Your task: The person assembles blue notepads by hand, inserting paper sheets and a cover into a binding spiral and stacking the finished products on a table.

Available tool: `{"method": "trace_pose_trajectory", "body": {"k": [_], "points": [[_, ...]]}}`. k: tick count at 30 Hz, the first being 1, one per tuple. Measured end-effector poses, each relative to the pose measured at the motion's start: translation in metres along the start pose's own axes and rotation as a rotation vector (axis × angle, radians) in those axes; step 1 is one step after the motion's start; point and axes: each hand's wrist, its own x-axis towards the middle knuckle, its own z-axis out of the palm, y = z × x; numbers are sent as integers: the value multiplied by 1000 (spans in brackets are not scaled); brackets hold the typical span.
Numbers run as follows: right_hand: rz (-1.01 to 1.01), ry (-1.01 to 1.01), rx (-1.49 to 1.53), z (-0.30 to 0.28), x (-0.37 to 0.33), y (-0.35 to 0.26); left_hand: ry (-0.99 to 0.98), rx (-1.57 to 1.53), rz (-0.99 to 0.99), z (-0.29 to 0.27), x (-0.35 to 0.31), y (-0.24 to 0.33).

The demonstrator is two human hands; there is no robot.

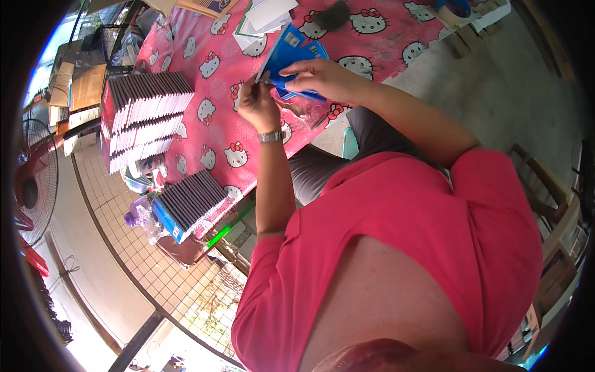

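A blue-covered notebook (287, 46) is tilted up above the table, its edge toward me. My left hand (259, 106), with a metal watch on the wrist, is closed on its lower edge. My right hand (327, 80) reaches across from the right, fingers stretched apart and slightly bent over the blue cover. Whether those fingertips press on it cannot be made out. More blue covers (317, 51) lie just beyond the right hand, partly hidden by it.
A pink cartoon-cat cloth (207, 111) covers the table. Tall stacked notebooks (145, 115) and a lower row of dark-spined notebooks (192, 199) stand at its left. White papers (263, 18), a dark cloth-like lump (333, 15) and a blue tape roll (455, 9) lie farther off. A fan (31, 183) stands far left.
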Motion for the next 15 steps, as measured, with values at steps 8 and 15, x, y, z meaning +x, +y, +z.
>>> {"method": "trace_pose_trajectory", "body": {"k": [8, 15], "points": [[-395, 590, -1186, -108, -30, 62, 359, 886, -353, -169, -39, -46], [-371, 954, -1263, -225, 52, 16, -70, 1069, 427, -67, -20, -22]]}}
